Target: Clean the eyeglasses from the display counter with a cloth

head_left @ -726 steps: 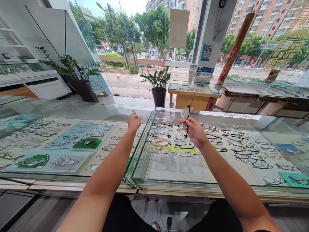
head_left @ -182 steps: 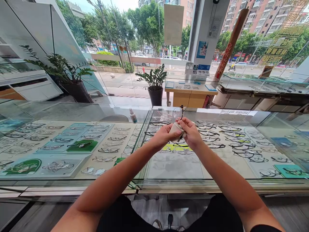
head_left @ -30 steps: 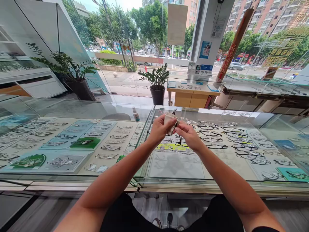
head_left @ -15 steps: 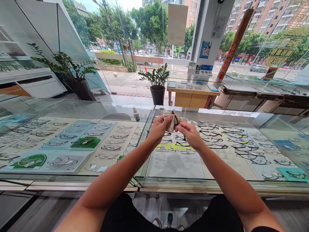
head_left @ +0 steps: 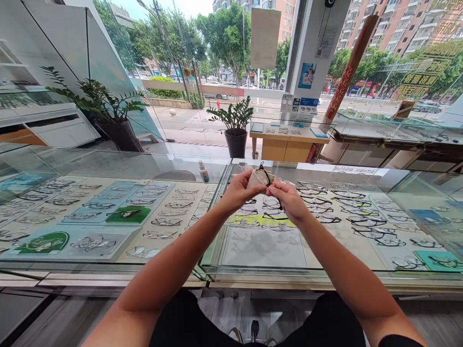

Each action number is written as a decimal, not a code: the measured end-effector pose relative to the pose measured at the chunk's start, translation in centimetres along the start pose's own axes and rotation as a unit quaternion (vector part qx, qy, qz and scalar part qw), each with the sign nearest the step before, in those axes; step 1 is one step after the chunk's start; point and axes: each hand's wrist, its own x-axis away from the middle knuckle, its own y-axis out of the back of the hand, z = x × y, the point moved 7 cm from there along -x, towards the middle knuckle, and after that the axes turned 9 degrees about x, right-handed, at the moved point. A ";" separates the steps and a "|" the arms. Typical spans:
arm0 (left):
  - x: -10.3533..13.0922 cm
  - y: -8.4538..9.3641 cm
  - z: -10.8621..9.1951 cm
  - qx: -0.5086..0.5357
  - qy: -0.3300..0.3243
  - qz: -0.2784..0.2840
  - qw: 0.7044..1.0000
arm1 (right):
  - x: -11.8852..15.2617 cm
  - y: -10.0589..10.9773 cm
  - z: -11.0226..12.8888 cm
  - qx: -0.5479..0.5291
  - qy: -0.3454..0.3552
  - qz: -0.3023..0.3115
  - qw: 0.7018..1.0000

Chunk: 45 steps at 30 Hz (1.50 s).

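Above the glass counter (head_left: 264, 270), both of my hands are raised close together. My left hand (head_left: 237, 192) is closed on a beige cloth (head_left: 257, 179), its thumb lying along the lower edge. Against the cloth is a dark-framed pair of glasses (head_left: 268, 178), standing roughly on end. My right hand (head_left: 288, 198) pinches the glasses at their lower right side, and a dark temple arm hangs by its fingers. Cloth and fingers hide much of the frame and the lenses.
A small white spray bottle (head_left: 204, 172) stands on the counter left of my hands. Under the glass lie rows of glasses (head_left: 365, 220) and a green display pad (head_left: 129, 214). Beyond the counter are a potted plant (head_left: 236, 142) and a wooden table (head_left: 289, 148).
My left thumb has moved down from the top of the cloth to its lower edge, and more cloth shows. The right hand has shifted slightly right, still pinching the glasses.
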 end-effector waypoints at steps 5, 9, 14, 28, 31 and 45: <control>0.4 -0.3 -0.3 -0.080 -0.038 -0.023 0.996 | 0.5 -1.3 -0.1 -0.009 0.009 0.024 1.000; 0.8 0.3 -0.7 -0.101 -0.080 -0.085 0.988 | 0.9 -2.3 0.4 0.014 0.013 0.047 0.999; 0.1 0.4 0.4 -0.031 -0.046 -0.073 0.996 | 0.9 -1.9 0.7 -0.008 0.011 0.046 0.999; -0.6 0.9 3.0 0.015 0.032 -0.047 0.998 | -0.6 2.7 0.2 -0.106 -0.019 -0.061 0.992; -0.4 0.5 3.3 -0.004 0.041 -0.024 0.999 | -0.8 2.7 -0.1 -0.111 -0.024 -0.066 0.991; -0.7 1.5 2.9 -0.027 0.033 -0.064 0.997 | -1.0 3.2 0.2 -0.139 -0.023 -0.065 0.988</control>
